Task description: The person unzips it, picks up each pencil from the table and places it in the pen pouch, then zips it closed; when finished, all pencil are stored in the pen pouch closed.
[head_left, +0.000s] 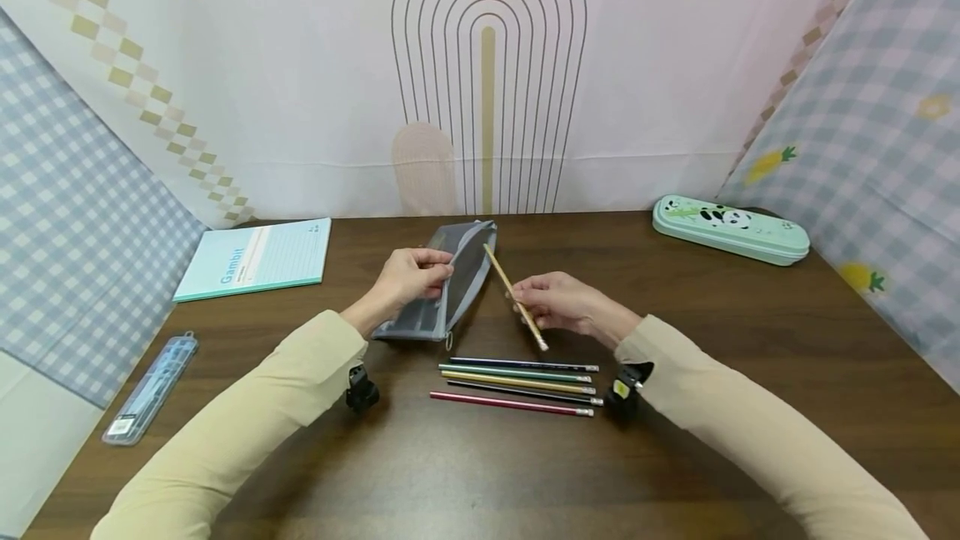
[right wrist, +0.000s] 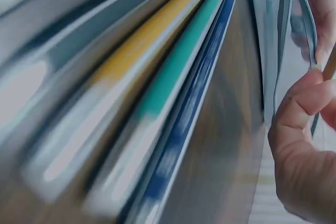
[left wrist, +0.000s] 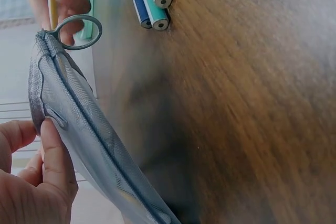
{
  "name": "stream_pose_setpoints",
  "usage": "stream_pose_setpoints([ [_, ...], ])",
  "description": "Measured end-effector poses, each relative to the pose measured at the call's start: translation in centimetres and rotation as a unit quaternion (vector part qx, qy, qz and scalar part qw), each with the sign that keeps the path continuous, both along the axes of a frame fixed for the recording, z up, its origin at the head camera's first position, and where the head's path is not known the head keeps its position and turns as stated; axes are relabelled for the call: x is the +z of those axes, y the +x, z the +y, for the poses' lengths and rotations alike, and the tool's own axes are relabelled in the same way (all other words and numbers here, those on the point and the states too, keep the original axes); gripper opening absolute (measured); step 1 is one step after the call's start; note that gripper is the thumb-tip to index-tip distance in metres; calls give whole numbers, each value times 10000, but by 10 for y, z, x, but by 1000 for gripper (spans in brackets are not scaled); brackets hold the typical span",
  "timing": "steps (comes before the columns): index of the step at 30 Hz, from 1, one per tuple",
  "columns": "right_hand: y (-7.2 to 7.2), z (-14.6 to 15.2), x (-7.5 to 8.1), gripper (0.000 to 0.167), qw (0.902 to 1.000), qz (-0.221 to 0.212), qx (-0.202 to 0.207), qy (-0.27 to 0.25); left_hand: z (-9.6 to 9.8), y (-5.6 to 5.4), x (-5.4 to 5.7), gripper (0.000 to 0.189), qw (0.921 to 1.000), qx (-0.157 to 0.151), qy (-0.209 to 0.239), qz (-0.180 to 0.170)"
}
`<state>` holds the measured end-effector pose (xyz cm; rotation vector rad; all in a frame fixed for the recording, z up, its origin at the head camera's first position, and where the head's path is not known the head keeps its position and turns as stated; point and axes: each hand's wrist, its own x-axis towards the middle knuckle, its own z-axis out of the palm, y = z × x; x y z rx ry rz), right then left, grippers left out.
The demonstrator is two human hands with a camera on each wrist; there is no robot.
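A grey mesh zip pouch [head_left: 411, 319] stands tilted on the table with its mouth spread. My left hand [head_left: 411, 277] pinches one edge of that mouth between thumb and fingers; the left wrist view shows the pinch on the pouch [left wrist: 100, 135] up close. In my right hand [head_left: 558, 300] is a yellow pencil [head_left: 501, 273], its far tip at the pouch opening and its eraser end toward me. Below both hands lie several pencils side by side, among them a dark blue pencil [head_left: 525, 363], a green pencil [head_left: 510, 372] and a red pencil [head_left: 510, 403].
A light green notebook [head_left: 288, 252] lies at the back left, and a clear blue plastic case [head_left: 152, 390] at the left edge. The mint panda pencil case [head_left: 731, 232] sits at the back right. Patterned cloth [head_left: 300, 65] hangs behind the table.
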<state>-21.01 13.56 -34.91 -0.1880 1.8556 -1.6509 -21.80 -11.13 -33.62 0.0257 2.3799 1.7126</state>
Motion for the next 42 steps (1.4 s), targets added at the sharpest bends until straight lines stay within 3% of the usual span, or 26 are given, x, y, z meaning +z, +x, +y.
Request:
stream_pose_setpoints([
  [3, -5, -18, -1, 33, 9988, -348, -256, -209, 2, 0, 0, 35, 10000, -17, 30, -24],
  [11, -18, -53, 3, 11, 9955, -464, -783, -255, 5, 1, 0, 35, 10000, -7, 48, -24],
  [19, -24, -73, 4, 10, 9931, -645, -953, -241, 6, 2, 1, 34, 9999, -72, 90, -78],
  [27, -17, -76, 7, 21, 9941, -768, -719, -271, 6, 2, 2, 35, 9998, -153, 124, -103],
  [35, -1, -53, 7, 30, 9958, -623, -448, -496, 6, 3, 3, 36, 9998, -82, 84, -128],
  [38, 5, -33, 3, 29, 9988, -348, -118, -313, 6, 3, 2, 36, 9999, -83, 85, -96],
  [42, 11, -3, -5, 25, 9983, 130, 430, 372, 5, 2, 1, 36, 9999, -89, 74, -71],
])
